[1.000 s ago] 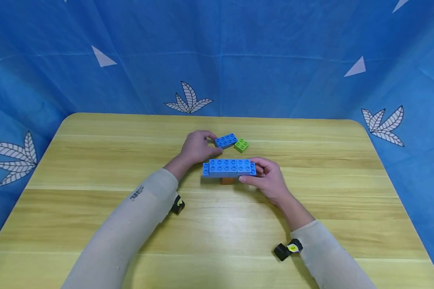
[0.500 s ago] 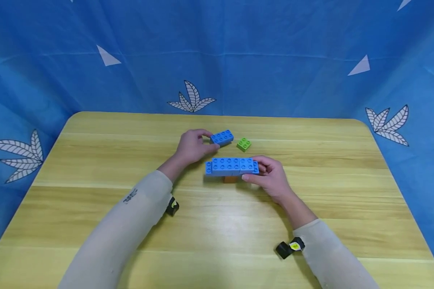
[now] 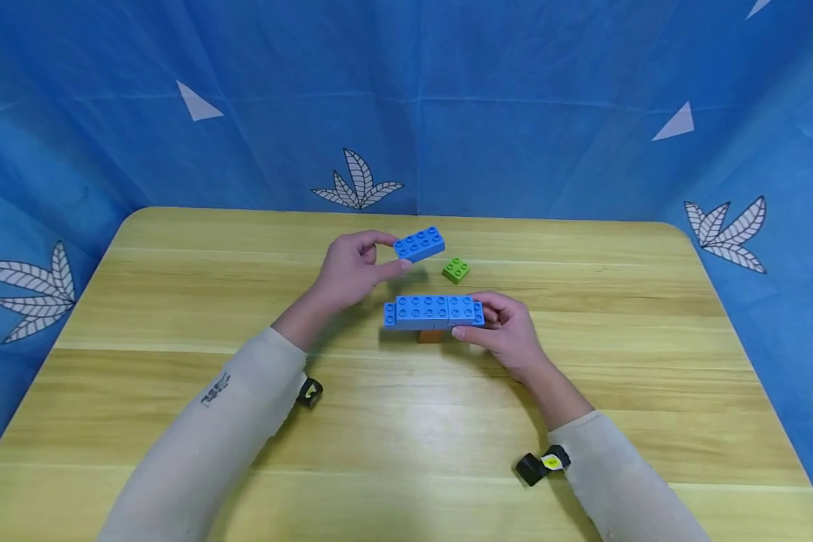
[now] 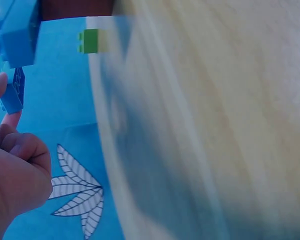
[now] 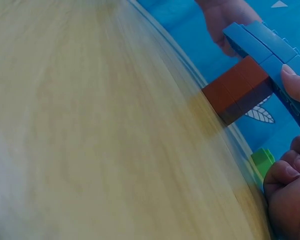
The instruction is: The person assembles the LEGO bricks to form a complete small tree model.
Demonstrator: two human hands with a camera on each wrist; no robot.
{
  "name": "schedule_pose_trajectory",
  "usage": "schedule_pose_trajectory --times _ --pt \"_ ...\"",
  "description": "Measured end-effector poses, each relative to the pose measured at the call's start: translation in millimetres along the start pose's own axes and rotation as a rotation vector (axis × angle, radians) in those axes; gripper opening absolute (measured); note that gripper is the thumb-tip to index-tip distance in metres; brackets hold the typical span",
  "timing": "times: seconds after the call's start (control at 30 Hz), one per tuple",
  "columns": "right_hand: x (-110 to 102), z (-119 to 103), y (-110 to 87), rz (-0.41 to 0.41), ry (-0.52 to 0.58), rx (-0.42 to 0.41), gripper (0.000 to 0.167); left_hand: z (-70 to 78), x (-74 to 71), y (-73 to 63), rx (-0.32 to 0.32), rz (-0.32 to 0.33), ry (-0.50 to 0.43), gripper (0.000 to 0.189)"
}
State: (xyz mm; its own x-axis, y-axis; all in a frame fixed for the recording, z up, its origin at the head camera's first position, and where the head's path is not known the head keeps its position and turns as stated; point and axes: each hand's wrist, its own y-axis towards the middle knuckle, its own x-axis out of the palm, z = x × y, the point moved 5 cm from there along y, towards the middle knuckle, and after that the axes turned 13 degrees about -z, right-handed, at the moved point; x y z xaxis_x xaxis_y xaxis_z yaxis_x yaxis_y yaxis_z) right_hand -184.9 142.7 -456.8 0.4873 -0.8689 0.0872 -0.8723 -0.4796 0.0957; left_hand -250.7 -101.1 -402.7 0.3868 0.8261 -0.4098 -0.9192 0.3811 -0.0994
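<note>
My left hand (image 3: pixel 348 267) pinches a loose blue building brick (image 3: pixel 420 245) by its left end, between thumb and fingers, and holds it above the table with its shadow below. My right hand (image 3: pixel 504 331) grips the right end of a built piece: a wide top of blue bricks (image 3: pixel 423 307) in two layers on a brown brick column (image 3: pixel 430 336). In the right wrist view the brown column (image 5: pixel 237 90) stands on the table under the blue layers (image 5: pixel 262 42). The thumb of that hand lies along the near side of the blue bricks.
A small green brick (image 3: pixel 456 270) with studs up lies on the wooden table (image 3: pixel 583 301) behind the built piece. A blue patterned cloth (image 3: pixel 515 113) hangs behind the table's far edge. Black wrist cameras sit at both sleeves.
The left hand has drawn the loose blue brick left, away from the green brick, and lifted it off the table. The right hand keeps its grip on the built piece.
</note>
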Motion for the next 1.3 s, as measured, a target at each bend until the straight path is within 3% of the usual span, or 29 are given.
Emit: schedule_pose_trajectory --times 0.23,0.47,0.73,1.0,1.3 --pt "-1.0 -0.5 0.2 -0.004 -0.003 -0.012 0.037 19.2 1.5 -10.9 0.08 -0.071 -0.023 0.04" --pt "-1.3 -0.3 0.0 -0.011 -0.004 -0.016 0.037 33.5 7.2 -22.7 0.123 -0.139 0.039 0.037" --pt "-0.5 -0.7 0.2 -0.018 -0.002 -0.027 0.037 31.4 11.4 -34.8 0.138 -0.173 0.032 0.035" --pt "-0.9 -0.1 0.4 -0.015 -0.001 -0.032 0.038 28.0 17.8 -38.7 0.159 -0.252 0.043 0.034" --pt "-0.7 0.2 0.5 -0.016 0.009 -0.033 0.037 30.0 19.6 -39.8 0.163 -0.257 0.068 0.034"
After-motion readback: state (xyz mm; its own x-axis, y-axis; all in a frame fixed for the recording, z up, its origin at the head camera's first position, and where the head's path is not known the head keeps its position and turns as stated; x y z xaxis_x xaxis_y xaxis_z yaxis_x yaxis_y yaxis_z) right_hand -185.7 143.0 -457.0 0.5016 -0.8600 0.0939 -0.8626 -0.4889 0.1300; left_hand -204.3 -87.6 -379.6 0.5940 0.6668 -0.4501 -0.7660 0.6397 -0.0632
